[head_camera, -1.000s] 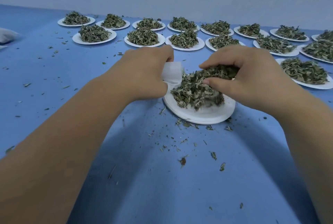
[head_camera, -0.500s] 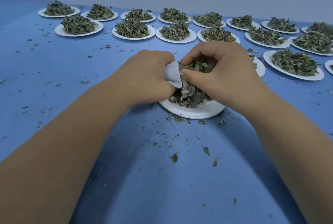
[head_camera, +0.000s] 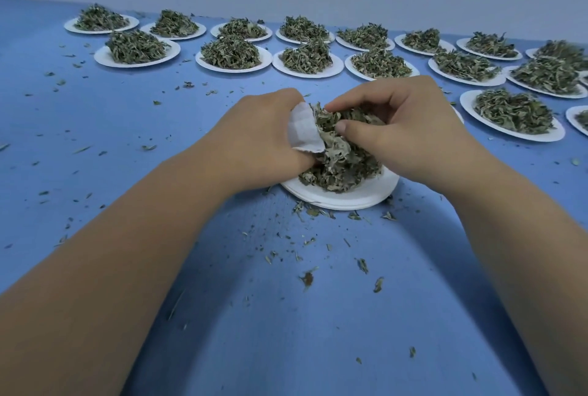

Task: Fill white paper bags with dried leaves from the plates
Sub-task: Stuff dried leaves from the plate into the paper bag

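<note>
A white paper bag (head_camera: 304,128) is held in my left hand (head_camera: 261,138), its mouth turned toward a heap of dried leaves (head_camera: 343,160). The heap lies on a white plate (head_camera: 350,198) in front of me on the blue table. My right hand (head_camera: 401,128) is curled over the heap, thumb and fingers pinching a bunch of leaves right at the bag's mouth. Most of the bag is hidden behind my left hand.
Several more white plates (head_camera: 136,56) heaped with dried leaves stand in two rows along the far side of the table, and others (head_camera: 512,131) sit to the right. Leaf crumbs (head_camera: 307,278) are scattered over the blue tabletop (head_camera: 95,141).
My right hand has moved left across the heap, gathering leaves up against the bag's mouth. The left hand has kept its hold on the bag.
</note>
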`<state>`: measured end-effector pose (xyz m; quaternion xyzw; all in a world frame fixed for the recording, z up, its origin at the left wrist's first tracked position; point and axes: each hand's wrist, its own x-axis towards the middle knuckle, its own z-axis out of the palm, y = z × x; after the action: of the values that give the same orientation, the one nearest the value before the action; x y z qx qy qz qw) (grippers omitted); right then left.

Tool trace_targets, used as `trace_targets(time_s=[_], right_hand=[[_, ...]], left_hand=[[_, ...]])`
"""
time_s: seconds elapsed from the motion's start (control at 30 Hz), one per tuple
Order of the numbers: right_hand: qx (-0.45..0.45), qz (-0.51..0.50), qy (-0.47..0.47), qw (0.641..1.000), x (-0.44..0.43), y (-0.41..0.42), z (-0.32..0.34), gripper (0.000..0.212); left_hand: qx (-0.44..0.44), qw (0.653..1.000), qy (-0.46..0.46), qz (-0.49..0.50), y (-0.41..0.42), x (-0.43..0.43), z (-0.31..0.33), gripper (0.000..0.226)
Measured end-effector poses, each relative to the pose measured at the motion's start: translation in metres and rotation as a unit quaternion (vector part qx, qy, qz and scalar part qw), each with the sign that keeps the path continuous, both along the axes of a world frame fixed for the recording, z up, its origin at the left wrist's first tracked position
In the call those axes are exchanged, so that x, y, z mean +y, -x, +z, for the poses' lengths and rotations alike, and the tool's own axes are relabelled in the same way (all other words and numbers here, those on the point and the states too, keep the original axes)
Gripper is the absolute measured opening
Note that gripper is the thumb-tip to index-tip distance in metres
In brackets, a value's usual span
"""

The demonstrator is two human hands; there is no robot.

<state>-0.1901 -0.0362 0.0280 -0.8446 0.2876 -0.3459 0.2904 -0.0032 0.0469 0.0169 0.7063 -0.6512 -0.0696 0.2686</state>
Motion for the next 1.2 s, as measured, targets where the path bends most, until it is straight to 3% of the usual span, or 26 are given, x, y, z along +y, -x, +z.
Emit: trace_targets(time_s=[0.1, 0.23, 0.47, 0.63, 0.73, 0.83, 0.97, 1.07, 1.2], right_hand=[[0.019, 0.013, 0.003, 1.000, 0.001, 0.001, 0.001, 0.026], [0.042, 0.021, 0.008, 0.999, 0.002, 0.002, 0.002, 0.024], [0.046, 0.042, -0.006, 0.998, 0.006, -0.001, -0.001, 0.023], [0.053, 0.015, -0.001, 0.998, 0.009, -0.006, 0.000, 0.019], [0.037, 0.004, 0.030, 0.999, 0.015, -0.012, 0.001, 0.020], [-0.008, -0.026, 0.023, 0.999, 0.018, -0.019, 0.000, 0.023], [0.000, -0.039, 0.047, 0.998, 0.019, -0.024, -0.002, 0.011], [0.020, -0.012, -0.007, 1.000, 0.019, -0.017, 0.003, 0.003], [0.039, 0.079, -0.104, 0.991, 0.016, -0.003, 0.008, 0.025]], left_hand=[[0.013, 1.000, 0.002, 0.023, 0.000, -0.001, 0.001, 0.046], [-0.069, 0.995, 0.010, 0.065, -0.003, -0.002, 0.002, 0.022], [-0.105, 0.994, 0.026, 0.024, -0.001, -0.003, -0.003, 0.027], [-0.089, 0.995, 0.048, -0.001, 0.002, -0.005, -0.005, 0.022], [-0.071, 0.996, 0.043, -0.030, 0.006, -0.003, -0.002, 0.034], [-0.093, 0.994, 0.051, -0.032, 0.011, -0.001, 0.001, 0.025], [-0.112, 0.992, 0.056, -0.021, 0.010, -0.005, 0.000, 0.022], [-0.099, 0.993, 0.056, -0.005, 0.006, -0.007, -0.002, 0.019], [-0.065, 0.996, 0.059, 0.001, 0.004, -0.007, -0.004, 0.014]])
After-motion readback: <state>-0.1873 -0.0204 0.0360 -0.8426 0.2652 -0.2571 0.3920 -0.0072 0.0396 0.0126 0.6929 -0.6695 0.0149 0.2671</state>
